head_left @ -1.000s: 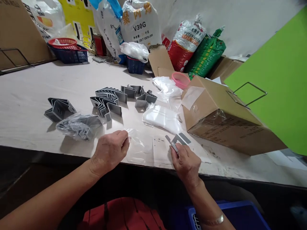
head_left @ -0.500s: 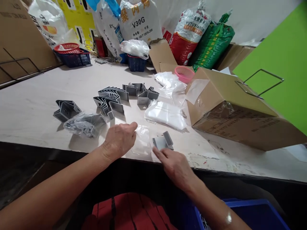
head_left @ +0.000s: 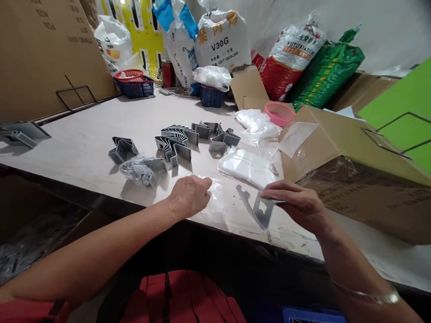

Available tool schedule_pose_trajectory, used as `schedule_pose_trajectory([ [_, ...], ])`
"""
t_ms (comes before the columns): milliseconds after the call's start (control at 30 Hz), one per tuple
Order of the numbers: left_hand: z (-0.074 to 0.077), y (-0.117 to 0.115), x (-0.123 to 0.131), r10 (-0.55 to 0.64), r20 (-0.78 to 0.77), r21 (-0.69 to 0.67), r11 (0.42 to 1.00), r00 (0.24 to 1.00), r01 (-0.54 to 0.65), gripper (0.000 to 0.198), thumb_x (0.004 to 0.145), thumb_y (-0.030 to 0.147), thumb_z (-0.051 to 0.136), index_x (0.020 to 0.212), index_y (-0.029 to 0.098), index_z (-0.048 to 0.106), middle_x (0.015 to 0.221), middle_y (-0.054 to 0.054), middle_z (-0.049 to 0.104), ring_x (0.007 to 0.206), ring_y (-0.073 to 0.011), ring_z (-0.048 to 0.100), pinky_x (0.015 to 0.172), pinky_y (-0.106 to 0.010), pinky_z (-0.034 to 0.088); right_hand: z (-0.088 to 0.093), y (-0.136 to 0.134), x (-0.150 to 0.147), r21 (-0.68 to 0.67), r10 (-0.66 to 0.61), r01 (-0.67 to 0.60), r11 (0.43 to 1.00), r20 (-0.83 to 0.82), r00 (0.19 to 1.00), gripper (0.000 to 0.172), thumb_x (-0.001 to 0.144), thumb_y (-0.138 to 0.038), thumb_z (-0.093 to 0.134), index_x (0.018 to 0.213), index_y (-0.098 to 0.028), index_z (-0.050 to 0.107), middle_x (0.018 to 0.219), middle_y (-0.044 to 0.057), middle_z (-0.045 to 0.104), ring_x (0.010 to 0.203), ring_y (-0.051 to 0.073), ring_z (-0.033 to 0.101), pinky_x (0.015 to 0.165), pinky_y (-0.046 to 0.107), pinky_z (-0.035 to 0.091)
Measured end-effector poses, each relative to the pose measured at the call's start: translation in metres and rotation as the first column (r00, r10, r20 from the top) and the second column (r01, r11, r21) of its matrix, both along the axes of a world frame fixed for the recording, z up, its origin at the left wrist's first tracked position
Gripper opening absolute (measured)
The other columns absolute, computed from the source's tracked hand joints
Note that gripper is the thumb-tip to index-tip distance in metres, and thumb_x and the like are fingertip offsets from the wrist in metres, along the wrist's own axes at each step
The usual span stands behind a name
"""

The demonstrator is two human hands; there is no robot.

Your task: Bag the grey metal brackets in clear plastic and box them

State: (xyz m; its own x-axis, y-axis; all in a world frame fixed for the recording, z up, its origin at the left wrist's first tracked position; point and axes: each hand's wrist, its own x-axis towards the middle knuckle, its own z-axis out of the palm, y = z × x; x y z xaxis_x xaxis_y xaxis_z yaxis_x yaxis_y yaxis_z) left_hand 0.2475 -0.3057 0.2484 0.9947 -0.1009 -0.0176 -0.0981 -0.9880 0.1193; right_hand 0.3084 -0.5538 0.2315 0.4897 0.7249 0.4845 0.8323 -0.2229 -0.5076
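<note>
My left hand [head_left: 191, 196] is closed on the edge of a clear plastic bag [head_left: 215, 204] that lies flat near the table's front edge. In my right hand [head_left: 296, 204] is a bent grey metal bracket [head_left: 264, 211] with a cut-out, gripped at its upper edge and tilted above the table, to the right of the bag. Beyond my left hand, a bracket wrapped in clear plastic [head_left: 143, 170] rests beside a few bare brackets [head_left: 123, 149]. Rows of nested grey brackets [head_left: 175, 141] stand farther back. A stack of clear plastic bags [head_left: 247, 167] lies behind the held bracket.
A large cardboard box [head_left: 336, 148] with a wire handle takes up the right side. Baskets [head_left: 138, 87], a pink bowl [head_left: 279, 113] and full sacks [head_left: 224, 42] line the back. More brackets [head_left: 25, 133] lie at the far left. The table's front edge [head_left: 141, 205] runs below my hands.
My right hand has lifted the bracket and turned it, moving right. My left hand stays on the bag. The whole view has swung left.
</note>
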Motion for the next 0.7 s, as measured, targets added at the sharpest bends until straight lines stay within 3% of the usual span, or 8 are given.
schedule_pose_trajectory([
  [133,0.003,-0.004,-0.001,-0.009,0.017,-0.045,0.999,1.0,0.01,0.016,0.077,0.027,0.045,0.069,0.017,0.055,0.062,-0.002,0.055,0.062,-0.0169,0.053,0.054,-0.026,0.035,0.016,0.02,-0.026,0.028,0.177,-0.175,0.984,-0.1,0.979,0.02,0.083,-0.017,0.049,0.096,-0.023,0.064,0.084,0.004,0.064,0.078,0.012,0.062,0.065,0.022,0.053],
  [333,0.01,-0.005,-0.01,-0.139,0.058,-0.125,0.981,0.989,0.146,0.021,0.079,0.023,0.046,0.06,0.016,0.052,0.054,0.001,0.05,0.054,-0.0119,0.047,0.054,-0.023,0.033,0.006,0.039,-0.024,-0.083,0.104,-0.099,0.992,0.057,0.993,0.019,0.087,-0.019,0.043,0.09,-0.019,0.061,0.08,0.004,0.062,0.072,0.01,0.06,0.059,0.021,0.05],
  [433,0.01,-0.007,-0.013,-0.18,0.102,-0.168,0.966,0.978,0.195,0.021,0.078,0.02,0.048,0.058,0.016,0.052,0.057,0.001,0.051,0.056,-0.0113,0.047,0.055,-0.023,0.034,0.001,0.037,-0.019,-0.134,0.032,-0.008,0.991,0.174,0.984,0.02,0.088,-0.022,0.042,0.085,-0.016,0.061,0.075,0.005,0.061,0.064,0.01,0.057,0.054,0.02,0.046],
  [567,0.007,-0.013,-0.015,-0.136,0.089,-0.363,0.918,0.987,0.159,0.021,0.078,0.023,0.05,0.058,0.015,0.051,0.051,0.004,0.044,0.049,-0.008,0.039,0.051,-0.022,0.031,0.004,0.043,-0.024,-0.235,-0.153,0.267,0.935,0.412,0.898,0.027,0.088,-0.026,0.04,0.073,-0.016,0.059,0.064,0.002,0.056,0.05,0.009,0.048,0.043,0.019,0.034],
  [633,0.003,-0.017,-0.016,-0.102,0.046,-0.494,0.862,0.994,0.111,0.024,0.075,0.027,0.056,0.055,0.015,0.049,0.048,0.006,0.038,0.046,-0.0066,0.034,0.048,-0.021,0.028,0.01,0.053,-0.028,-0.237,-0.225,0.396,0.887,0.527,0.819,0.028,0.087,-0.023,0.041,0.067,-0.015,0.058,0.06,0.002,0.053,0.045,0.008,0.042,0.04,0.02,0.027],
  [700,-0.002,-0.02,-0.018,-0.065,-0.023,-0.658,0.752,0.998,0.034,0.026,0.07,0.03,0.061,0.053,0.014,0.049,0.047,0.006,0.037,0.046,-0.0057,0.034,0.045,-0.02,0.027,0.016,0.064,-0.032,-0.219,-0.245,0.438,0.872,0.579,0.777,0.028,0.085,-0.018,0.041,0.063,-0.014,0.057,0.058,0.002,0.052,0.044,0.008,0.041,0.04,0.02,0.024],
])
